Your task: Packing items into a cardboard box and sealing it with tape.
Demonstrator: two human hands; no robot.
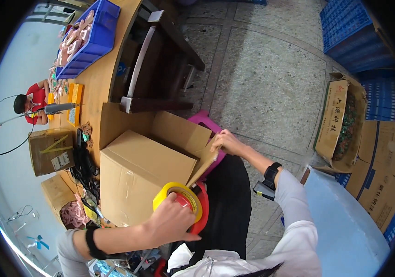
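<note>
A brown cardboard box (pixel 135 177) lies on its side across my lap, against the edge of a wooden table (pixel 97 78). My left hand (pixel 172 224) grips a red tape dispenser with a yellow roll of tape (pixel 183 198), pressed at the near edge of the box. My right hand (pixel 227 142) holds an open flap (pixel 204 161) of the box, pinching its far edge. Another flap (pixel 179 131) stands open behind it. Both wrists wear dark bands.
A blue bin (pixel 97 39) of pink items sits on the table, with a yellow box (pixel 74 104) and dark cables (pixel 84 164). A wooden bench (pixel 160 60) stands beyond. Open cartons (pixel 340 120) and blue crates (pixel 350 32) sit right. Another person (pixel 31 101) is far left.
</note>
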